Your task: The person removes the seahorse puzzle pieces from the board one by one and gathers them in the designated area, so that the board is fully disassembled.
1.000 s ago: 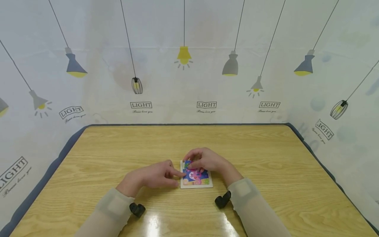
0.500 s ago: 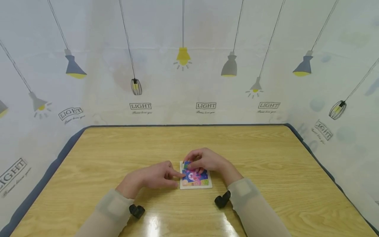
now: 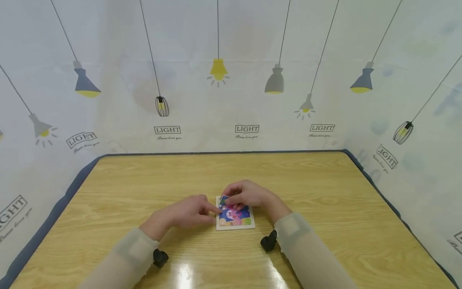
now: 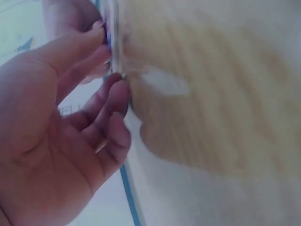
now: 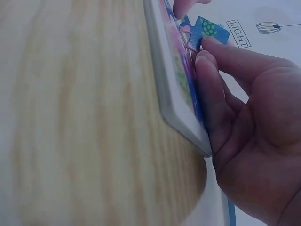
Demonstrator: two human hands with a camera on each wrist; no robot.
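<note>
A small jigsaw puzzle [image 3: 231, 218] in a white-rimmed tray [image 3: 236, 228] lies on the table, showing a pink cartoon figure on dark blue. My right hand [image 3: 249, 193] reaches over its far side. Between thumb and finger it pinches a blue puzzle piece [image 5: 214, 30] with a green turtle-like pattern, raised at a slant above the tray's upper left corner in the right wrist view. My left hand [image 3: 191, 210] comes in from the left, its extended index finger touching the puzzle's left edge. The other left fingers bend loosely, as the left wrist view shows.
Wood-grain table [image 3: 144, 176] surrounds the tray, with a dark blue border along its back and sides. White cloth walls [image 3: 202, 104] printed with lamps stand behind and beside it. A black wrist camera [image 3: 160, 258] sits under each sleeve.
The head view has shifted slightly, moving the scene a little left. The pinched puzzle piece has tilted slightly at the tray's upper left corner; both hands keep nearly the same place.
</note>
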